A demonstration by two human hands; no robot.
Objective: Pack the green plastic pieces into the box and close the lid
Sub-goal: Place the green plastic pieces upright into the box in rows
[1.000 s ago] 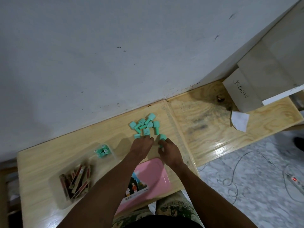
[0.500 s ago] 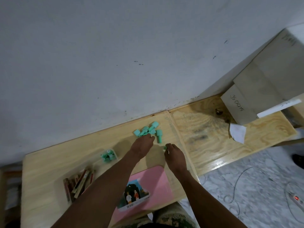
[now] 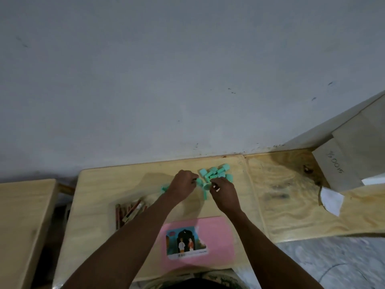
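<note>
1. Green plastic pieces (image 3: 215, 174) lie in a loose heap on the pale wooden table (image 3: 100, 184), near the wall, just beyond both hands.
2. Left hand (image 3: 183, 184): fingers curled together, pinching one green piece at the heap's near edge.
3. Right hand (image 3: 224, 193): fingers curled at the heap; whether they grip a piece cannot be told.
4. Left of the left wrist, a clear box (image 3: 133, 207) holds brownish sticks and a few green pieces (image 3: 164, 188).
5. Nearer the person lies a pink lid (image 3: 218, 236) with a picture label.
6. Farther right sit a cardboard box (image 3: 341, 170) and white paper (image 3: 331, 201).
</note>
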